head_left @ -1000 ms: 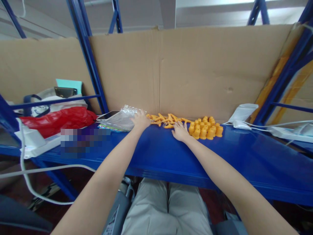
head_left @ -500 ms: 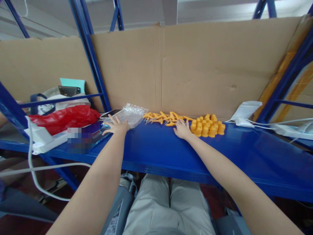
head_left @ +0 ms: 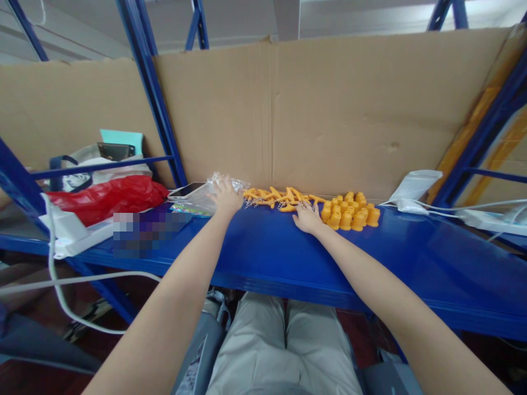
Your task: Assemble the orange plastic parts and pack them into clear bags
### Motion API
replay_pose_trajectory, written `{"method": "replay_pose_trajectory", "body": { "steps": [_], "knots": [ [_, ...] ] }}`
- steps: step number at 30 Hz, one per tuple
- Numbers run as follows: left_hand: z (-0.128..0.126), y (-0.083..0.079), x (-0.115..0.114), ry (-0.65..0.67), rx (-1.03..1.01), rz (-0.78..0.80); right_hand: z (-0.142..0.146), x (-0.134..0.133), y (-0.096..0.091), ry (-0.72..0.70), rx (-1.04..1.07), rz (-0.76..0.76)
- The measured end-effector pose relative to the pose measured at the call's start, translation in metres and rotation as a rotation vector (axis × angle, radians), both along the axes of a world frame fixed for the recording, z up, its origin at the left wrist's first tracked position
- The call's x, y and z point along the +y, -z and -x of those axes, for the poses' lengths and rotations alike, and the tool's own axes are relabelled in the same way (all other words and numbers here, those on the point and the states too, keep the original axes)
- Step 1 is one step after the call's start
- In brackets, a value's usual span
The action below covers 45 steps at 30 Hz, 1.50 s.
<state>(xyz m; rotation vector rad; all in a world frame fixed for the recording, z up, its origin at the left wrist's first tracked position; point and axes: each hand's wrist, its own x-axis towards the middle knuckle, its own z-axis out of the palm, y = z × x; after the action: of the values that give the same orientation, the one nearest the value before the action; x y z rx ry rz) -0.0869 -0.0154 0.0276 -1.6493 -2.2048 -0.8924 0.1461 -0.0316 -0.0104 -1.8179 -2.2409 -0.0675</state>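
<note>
My left hand [head_left: 228, 197] lies over the clear plastic bags [head_left: 201, 198], its fingers spread and nothing gripped. Just to its right is a row of orange plastic pieces [head_left: 288, 195] with small metal chains. The fingers of my right hand [head_left: 307, 218] rest stretched out at the right end of this row, touching the pieces and chain. Beside that hand stands a tight cluster of orange cup-shaped parts [head_left: 346, 214], upright on the blue shelf top [head_left: 267, 252]. What lies under my right fingertips is partly hidden.
A phone [head_left: 187, 190] and a colourful packet [head_left: 191, 209] lie on the left. Farther left are a red plastic bag [head_left: 111, 197] and a white power strip [head_left: 84, 241]. A white pouch [head_left: 415, 186] and cables are on the right. A cardboard wall [head_left: 349, 109] closes the back.
My left hand has moved right and slightly away from me, from the packet and phone side onto the plastic bags near the orange pieces. My right hand has stayed in place.
</note>
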Motion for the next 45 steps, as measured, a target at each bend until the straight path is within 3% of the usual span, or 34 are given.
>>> {"method": "replay_pose_trajectory", "body": {
  "steps": [6,11,18,28,35,45],
  "knots": [
    [-0.067,-0.004,0.009,0.269,0.106,0.174,0.0,-0.002,-0.003,0.015,0.0,0.027],
    [-0.094,0.017,0.01,0.417,0.096,0.294,-0.001,-0.001,-0.002,-0.008,-0.001,0.032],
    [-0.086,0.037,0.013,0.563,0.114,0.401,-0.001,0.001,0.001,-0.03,0.01,0.031],
    [-0.077,0.039,0.03,0.689,0.155,0.248,-0.001,0.004,0.005,-0.055,0.004,0.055],
    [-0.075,0.037,0.033,0.63,0.132,0.17,0.0,0.002,0.004,-0.083,0.011,0.047],
    [-0.077,0.035,0.027,0.701,0.072,0.205,-0.001,0.004,0.005,-0.114,0.029,0.056]
  ]
}}
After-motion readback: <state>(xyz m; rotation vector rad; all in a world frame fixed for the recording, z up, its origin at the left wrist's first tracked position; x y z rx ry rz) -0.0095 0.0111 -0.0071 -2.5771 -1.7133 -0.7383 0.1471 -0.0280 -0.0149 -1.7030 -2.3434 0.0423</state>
